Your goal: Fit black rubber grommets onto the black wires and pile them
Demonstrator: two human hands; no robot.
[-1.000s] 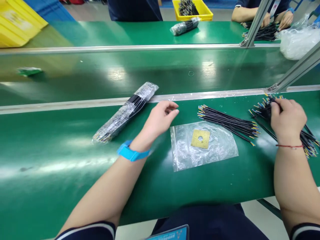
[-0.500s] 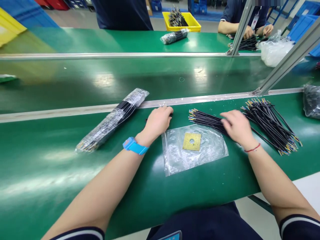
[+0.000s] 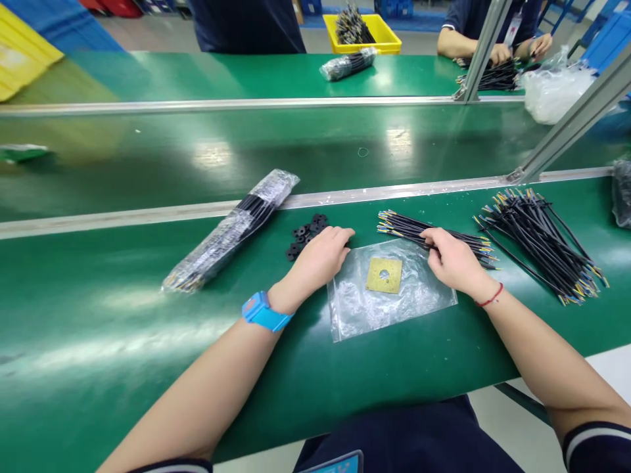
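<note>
Cables [image 3: 407,225] lie behind and partly over the bag [image 3: 419,299]; the right hand [image 3: 453,261] has come from the pile [image 3: 545,246] to them, fingers curled nearly closed, grip on one unclear. The left hand [image 3: 320,256] has shifted toward the bag, uncovering black rings [image 3: 302,238], fingers bent, hold hidden. Both hands now flank the plate [image 3: 384,274], with cables and rings within reach.

no legible text, blue badge [image 3: 334,464] unreadable
</note>
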